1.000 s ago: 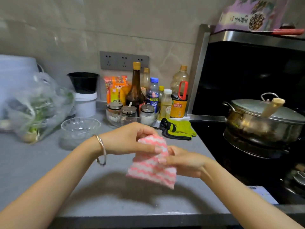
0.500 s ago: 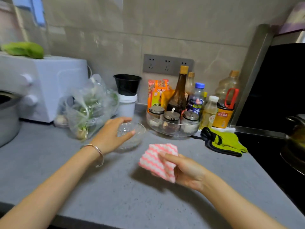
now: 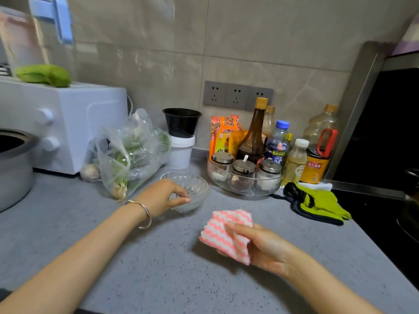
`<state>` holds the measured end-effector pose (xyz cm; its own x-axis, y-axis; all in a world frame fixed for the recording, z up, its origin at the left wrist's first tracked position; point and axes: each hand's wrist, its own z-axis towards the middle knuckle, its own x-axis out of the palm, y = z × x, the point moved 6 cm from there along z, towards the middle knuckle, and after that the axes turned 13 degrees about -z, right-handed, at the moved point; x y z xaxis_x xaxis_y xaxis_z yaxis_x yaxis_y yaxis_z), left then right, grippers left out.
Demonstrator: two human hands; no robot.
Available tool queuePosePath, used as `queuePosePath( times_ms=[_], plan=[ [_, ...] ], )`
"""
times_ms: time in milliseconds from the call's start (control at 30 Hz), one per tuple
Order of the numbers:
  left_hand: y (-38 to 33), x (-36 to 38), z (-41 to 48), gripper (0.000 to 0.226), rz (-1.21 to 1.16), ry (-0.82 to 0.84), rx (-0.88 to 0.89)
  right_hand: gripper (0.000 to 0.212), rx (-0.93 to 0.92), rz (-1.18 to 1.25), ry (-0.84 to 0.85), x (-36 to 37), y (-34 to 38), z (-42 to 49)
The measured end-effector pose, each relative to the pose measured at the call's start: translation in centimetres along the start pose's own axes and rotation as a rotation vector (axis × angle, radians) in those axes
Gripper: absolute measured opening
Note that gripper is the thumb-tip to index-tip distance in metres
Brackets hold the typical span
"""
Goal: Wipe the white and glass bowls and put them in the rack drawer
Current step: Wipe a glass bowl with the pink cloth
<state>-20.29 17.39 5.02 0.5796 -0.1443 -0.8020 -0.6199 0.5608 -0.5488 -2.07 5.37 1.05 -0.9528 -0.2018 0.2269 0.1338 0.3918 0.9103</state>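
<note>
grey pot [image 3: 13, 168]: cropped left | pan [image 3: 413, 207], probably: cropped right | glass bowl [image 3: 198, 189]: near rim hidden (left hand [image 3: 162, 197])

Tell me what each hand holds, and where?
Right hand pinches the folded pink-and-white cloth at its right edge; left hand grips the clear glass bowl by its near rim.

On the red-handled bottle [image 3: 316, 155], the orange label [image 3: 314, 172] carries a red band of pale Chinese characters that seem to read 海天酱油. The blue-capped bottle [image 3: 277, 143], the pale yellow bottle [image 3: 295, 164] and the orange packet [image 3: 223, 137] by the wall also bear Chinese print, but it is too blurred to make out
</note>
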Motion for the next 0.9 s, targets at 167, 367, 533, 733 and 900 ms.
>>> queuePosePath(
  times_ms=[167, 367, 533, 733, 900],
  plan=[
    [0.9, -0.1, -0.5, 0.058, -0.151, -0.131, 0.007, 0.040, -0.008, 0.005, -0.007, -0.3, -0.1, -0.7],
    [-3.5, -2.2, -1.2, 0.037, -0.265, -0.417, 0.212, 0.035, -0.041, 0.016, -0.055, -2.4, 0.7, -2.3],
    [-8.4, -1.0, -0.7, 0.020, -0.764, -0.490, 0.190, 0.032, -0.097, 0.046, -0.125, -5.3, 1.1, -4.9],
    [-16.2, 4.5, 0.4, 0.022, -1.038, -0.338, 0.187, 0.055, -0.218, 0.118, -0.221, -11.2, 1.4, -10.1],
    [-20.5, 9.1, 1.6, 0.029, -1.183, -0.321, 0.090, 0.052, -0.342, 0.183, -0.356, -15.8, 2.1, -14.8]
  ],
)
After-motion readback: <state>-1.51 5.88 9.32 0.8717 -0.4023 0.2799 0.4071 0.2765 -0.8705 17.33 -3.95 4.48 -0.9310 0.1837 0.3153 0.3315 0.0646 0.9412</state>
